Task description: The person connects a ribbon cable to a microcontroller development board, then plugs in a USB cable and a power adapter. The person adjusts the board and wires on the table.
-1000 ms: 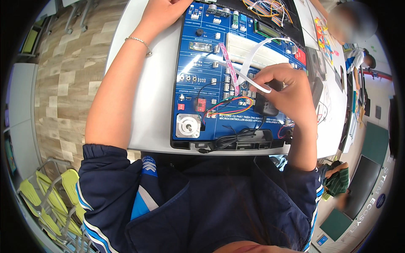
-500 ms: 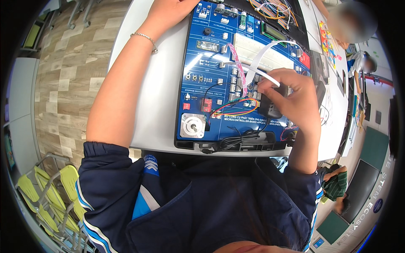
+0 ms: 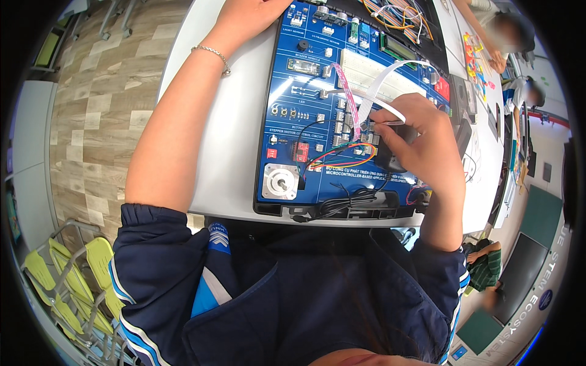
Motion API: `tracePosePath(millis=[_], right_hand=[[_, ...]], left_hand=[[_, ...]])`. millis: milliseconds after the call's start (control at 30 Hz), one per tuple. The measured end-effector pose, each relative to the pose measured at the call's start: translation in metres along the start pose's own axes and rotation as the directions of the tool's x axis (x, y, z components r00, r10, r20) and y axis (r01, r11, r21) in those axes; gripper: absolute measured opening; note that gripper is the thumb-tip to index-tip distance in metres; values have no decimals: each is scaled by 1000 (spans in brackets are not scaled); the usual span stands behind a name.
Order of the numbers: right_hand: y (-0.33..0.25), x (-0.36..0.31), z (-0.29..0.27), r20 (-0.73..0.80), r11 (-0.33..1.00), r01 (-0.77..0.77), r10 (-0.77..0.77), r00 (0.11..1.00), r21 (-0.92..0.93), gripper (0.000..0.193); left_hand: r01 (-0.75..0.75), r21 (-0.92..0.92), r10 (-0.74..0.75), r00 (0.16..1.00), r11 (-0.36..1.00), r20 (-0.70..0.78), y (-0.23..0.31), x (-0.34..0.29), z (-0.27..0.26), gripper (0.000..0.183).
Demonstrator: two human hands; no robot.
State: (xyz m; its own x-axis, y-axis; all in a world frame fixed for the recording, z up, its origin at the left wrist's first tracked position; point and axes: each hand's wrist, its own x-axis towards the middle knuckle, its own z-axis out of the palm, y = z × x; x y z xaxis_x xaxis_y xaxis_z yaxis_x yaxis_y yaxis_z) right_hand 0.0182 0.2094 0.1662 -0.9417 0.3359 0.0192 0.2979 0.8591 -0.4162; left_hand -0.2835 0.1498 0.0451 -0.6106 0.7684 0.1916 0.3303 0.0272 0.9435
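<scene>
A white counter (image 3: 226, 152) is seen from above, with wood-look floor to its left. Most of its middle is taken up by a blue electronics trainer board (image 3: 305, 97) in a black case. A white breadboard (image 3: 372, 70) is set in the board's upper right part, and a silver stepper motor (image 3: 280, 181) sits at its lower left corner. A white ribbon cable (image 3: 390, 70) is arched over the breadboard down to the right hand (image 3: 421, 137), beside a pink ribbon cable (image 3: 349, 97). The right hand is closed narrow, fingertips pinched on the white ribbon cable's end at the pin headers near the board's middle. Red, green and orange jumper wires (image 3: 339, 155) are looped just below. The left hand (image 3: 253, 15) is laid at the board's upper left edge; its fingers are cut off, so its state cannot be told. A thin bracelet (image 3: 210, 55) is worn on that wrist.
</scene>
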Motion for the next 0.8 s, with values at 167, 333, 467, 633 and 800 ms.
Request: tracePosePath(millis=[167,333,467,633,800], right_hand=[[-9,1,2,-30,999,1,-3,1000,-38,19],[-4,2,-1,20,995,35,-33,999,-94,19],[1,13,-16,171,974,136,-105,980,-181,19],[-2,19,-19,224,983,186,-181,958,-1,18],[-1,16,-12,122,979,145,-128,984,-142,21]], left_hand=[[-38,-14,37,999,999,-10,-7,2,1,28],[-40,-18,40,999,999,-29,-9,3,2,28],[-40,-30,39,999,999,-11,-7,3,3,28],[-60,9,60,998,998,-25,-9,4,2,29],[-40,2,40,999,999,-22,-7,2,2,29]])
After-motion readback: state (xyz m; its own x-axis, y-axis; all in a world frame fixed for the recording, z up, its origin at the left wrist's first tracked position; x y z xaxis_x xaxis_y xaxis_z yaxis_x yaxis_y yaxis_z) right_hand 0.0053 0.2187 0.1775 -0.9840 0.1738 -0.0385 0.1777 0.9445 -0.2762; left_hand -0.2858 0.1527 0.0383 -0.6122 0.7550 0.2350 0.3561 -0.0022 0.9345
